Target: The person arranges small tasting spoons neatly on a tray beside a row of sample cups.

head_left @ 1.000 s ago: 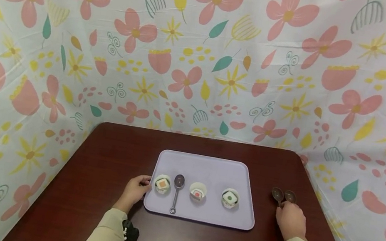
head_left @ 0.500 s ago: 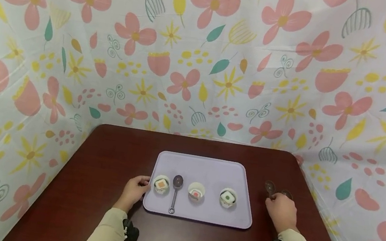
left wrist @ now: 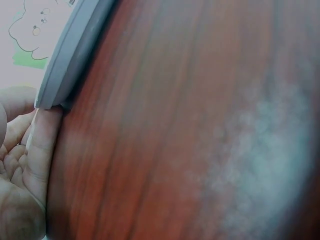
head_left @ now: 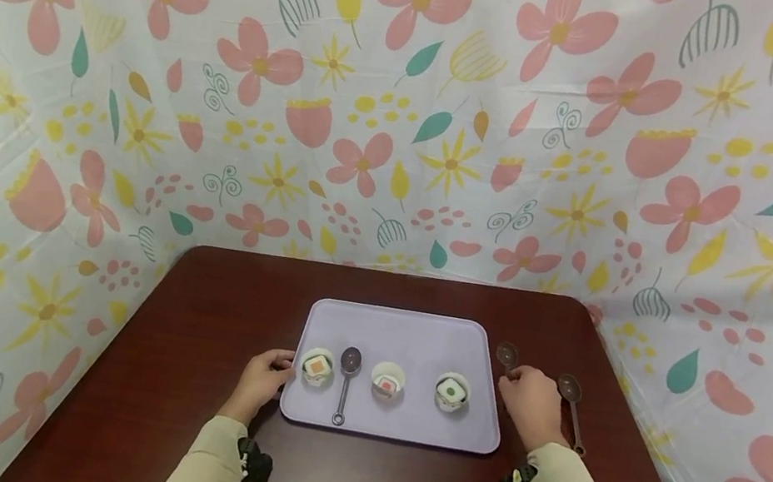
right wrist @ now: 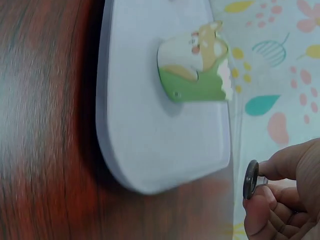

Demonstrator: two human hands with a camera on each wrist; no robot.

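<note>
My left hand (head_left: 260, 381) grips the left rim of a pale lavender tray (head_left: 402, 332), one finger under the edge in the left wrist view. A brown spoon (head_left: 508, 355) is pinched by its handle in my right hand (head_left: 531, 407), over the table just right of the tray. In the right wrist view, a dark round end (right wrist: 251, 179) shows at the fingertips. On the tray stand an orange-marked cup (head_left: 317, 367), a red-marked cup (head_left: 387, 381) and a green-marked cup (head_left: 451, 391). Another brown spoon (head_left: 350, 361) lies between the left two cups.
A further brown spoon (head_left: 571, 390) lies on the dark wooden table (head_left: 234, 293), to the right of my right hand. Flower-printed cloth (head_left: 361, 212) hangs behind the table and along its sides. The green-marked cup is nearest my right hand.
My right hand has moved left toward the tray with one spoon. The other spoon from that pair stays behind on the table. My left hand keeps its place at the tray rim.
</note>
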